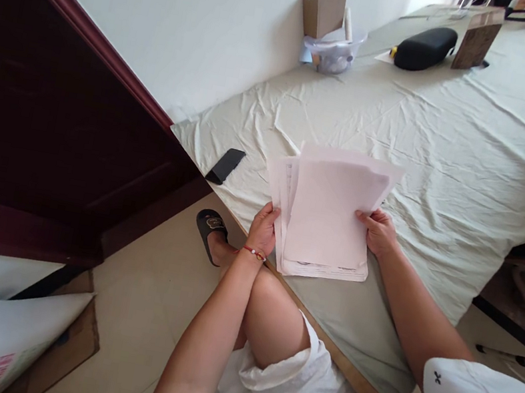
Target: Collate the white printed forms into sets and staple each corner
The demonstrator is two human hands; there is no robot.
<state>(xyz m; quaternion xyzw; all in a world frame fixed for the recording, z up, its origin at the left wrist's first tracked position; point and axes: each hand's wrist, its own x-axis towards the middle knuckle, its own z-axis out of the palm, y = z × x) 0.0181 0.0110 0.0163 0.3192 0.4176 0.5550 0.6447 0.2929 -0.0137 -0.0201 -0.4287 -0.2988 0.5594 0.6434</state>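
A loose stack of white paper sheets (330,215) is held between my two hands, above the near edge of the cloth-covered table. The sheets are uneven, with several fanned out at the left and top; the top one looks mostly blank, and print shows on edges beneath. My left hand (263,229), with a red bracelet at the wrist, grips the stack's left edge. On the right edge, my right hand (378,232) pinches the sheets, thumb on top and fingers hidden underneath.
A pale green wrinkled cloth (449,175) covers the table. Near its left edge lies a black flat object (226,166). Against the wall stand a clear plastic basket (335,57) and a brown box (323,11). Farther right are a black case (425,48) and a cardboard piece (477,41).
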